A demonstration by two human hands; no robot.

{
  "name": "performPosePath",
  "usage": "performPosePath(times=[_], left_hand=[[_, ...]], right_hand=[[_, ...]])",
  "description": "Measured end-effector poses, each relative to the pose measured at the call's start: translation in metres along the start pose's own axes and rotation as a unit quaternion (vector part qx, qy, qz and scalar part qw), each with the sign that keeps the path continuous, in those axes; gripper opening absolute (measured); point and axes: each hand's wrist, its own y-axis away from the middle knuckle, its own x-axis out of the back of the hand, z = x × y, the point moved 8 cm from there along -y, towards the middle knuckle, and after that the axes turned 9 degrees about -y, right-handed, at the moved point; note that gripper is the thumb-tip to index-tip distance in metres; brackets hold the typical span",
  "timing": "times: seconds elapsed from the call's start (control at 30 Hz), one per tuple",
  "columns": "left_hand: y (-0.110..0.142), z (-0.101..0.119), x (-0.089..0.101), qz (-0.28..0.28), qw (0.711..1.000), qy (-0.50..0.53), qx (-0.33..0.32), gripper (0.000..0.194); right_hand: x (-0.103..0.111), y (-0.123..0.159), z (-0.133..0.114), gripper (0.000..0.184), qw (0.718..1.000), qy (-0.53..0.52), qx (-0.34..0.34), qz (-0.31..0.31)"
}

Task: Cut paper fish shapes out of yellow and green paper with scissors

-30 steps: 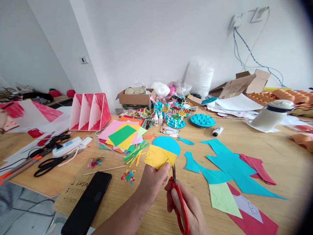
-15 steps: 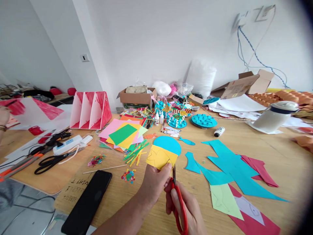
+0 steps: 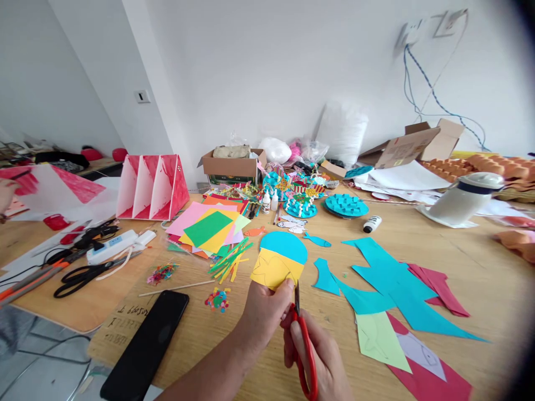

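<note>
Between the thumb and fingers of my left hand point(image 3: 267, 306) is a piece of yellow paper point(image 3: 273, 266) with a pencilled outline, perhaps a starfish. My right hand point(image 3: 320, 345) grips red-handled scissors point(image 3: 308, 356), their blades pointing up at the paper's lower right edge. From this angle I cannot tell how far the blades are apart. Behind the yellow sheet lies a blue paper circle point(image 3: 284, 245), partly covered. A blue paper fish point(image 3: 316, 240) and an orange paper fish point(image 3: 254, 231) rest just beyond.
Blue paper offcuts point(image 3: 388, 273) and a pale green sheet point(image 3: 378, 340) lie to the right. On the left are a black phone point(image 3: 146, 345), black scissors point(image 3: 83, 275) and coloured sheets point(image 3: 209, 229). Another person's hand point(image 3: 6, 195) works at the far left.
The hands, yellow paper and scissors keep nearly the same pose, with only slight shifts. The view sways a little. At the far left, the other person's hand has come further into view.
</note>
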Motion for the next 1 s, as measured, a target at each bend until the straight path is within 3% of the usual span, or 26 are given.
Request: performPosePath(times=[0.33, 0.57, 1.0], left_hand=[[0.001, 0.0016, -0.0013, -0.006, 1.0, -0.003, 0.001, 0.024], [0.0018, 0.0037, -0.005, -0.021, 1.0, -0.016, -0.003, 0.031], [0.0015, 0.0003, -0.0048, -0.031, 0.999, -0.008, -0.001, 0.025]], right_hand=[[-0.0014, 0.0, 0.0009, 0.042, 1.0, 0.012, -0.005, -0.026], [0.0011, 0.0014, 0.0038, 0.043, 1.0, 0.008, -0.018, -0.017], [0.0023, 0.0022, 0.0055, 0.044, 1.0, 0.006, -0.028, -0.005]])
